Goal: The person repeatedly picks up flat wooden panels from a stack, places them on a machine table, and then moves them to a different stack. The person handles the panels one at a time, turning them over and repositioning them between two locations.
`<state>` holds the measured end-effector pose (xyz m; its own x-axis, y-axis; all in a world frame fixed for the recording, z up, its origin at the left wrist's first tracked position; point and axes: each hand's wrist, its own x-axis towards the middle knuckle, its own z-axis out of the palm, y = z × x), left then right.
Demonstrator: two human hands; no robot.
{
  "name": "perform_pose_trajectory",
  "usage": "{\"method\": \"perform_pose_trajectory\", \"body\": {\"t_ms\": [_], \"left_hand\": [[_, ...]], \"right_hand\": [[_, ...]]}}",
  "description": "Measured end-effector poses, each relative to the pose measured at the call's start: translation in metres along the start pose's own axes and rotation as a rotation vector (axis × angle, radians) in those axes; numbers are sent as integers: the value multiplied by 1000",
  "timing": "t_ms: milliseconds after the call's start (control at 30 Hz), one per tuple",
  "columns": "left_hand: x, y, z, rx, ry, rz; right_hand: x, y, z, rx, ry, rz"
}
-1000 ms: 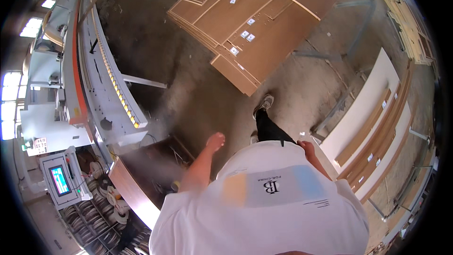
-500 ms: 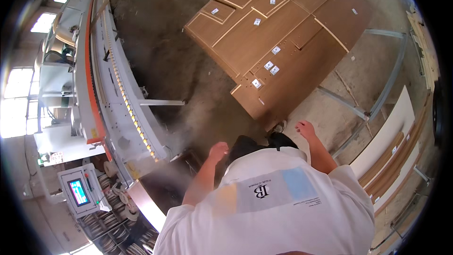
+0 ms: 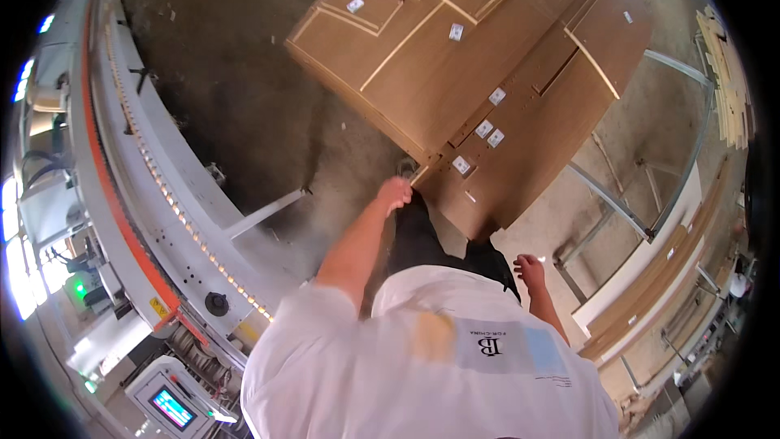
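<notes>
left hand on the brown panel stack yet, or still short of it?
Touching. In the head view the left hand sits on the near corner of the brown panel stack, with no gap visible between them.

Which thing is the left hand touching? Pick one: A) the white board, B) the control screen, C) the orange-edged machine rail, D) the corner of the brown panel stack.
D: the left hand rests at the near corner of the brown panel stack.

The left hand (image 3: 396,193) has reached forward onto the near corner of the brown panel stack (image 3: 479,73), now closer
</notes>
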<state>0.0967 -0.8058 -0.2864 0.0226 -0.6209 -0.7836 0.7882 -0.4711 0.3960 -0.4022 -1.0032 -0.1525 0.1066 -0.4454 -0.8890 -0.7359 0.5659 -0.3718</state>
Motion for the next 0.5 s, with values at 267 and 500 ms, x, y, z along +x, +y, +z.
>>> {"method": "perform_pose_trajectory", "body": {"t_ms": [267, 500], "left_hand": [[126, 150, -48, -31, 580, 33], [166, 196, -90, -29, 597, 57]], "right_hand": [[-61, -30, 82, -181, -101, 135], [-14, -146, 162, -30, -119, 18]]}}
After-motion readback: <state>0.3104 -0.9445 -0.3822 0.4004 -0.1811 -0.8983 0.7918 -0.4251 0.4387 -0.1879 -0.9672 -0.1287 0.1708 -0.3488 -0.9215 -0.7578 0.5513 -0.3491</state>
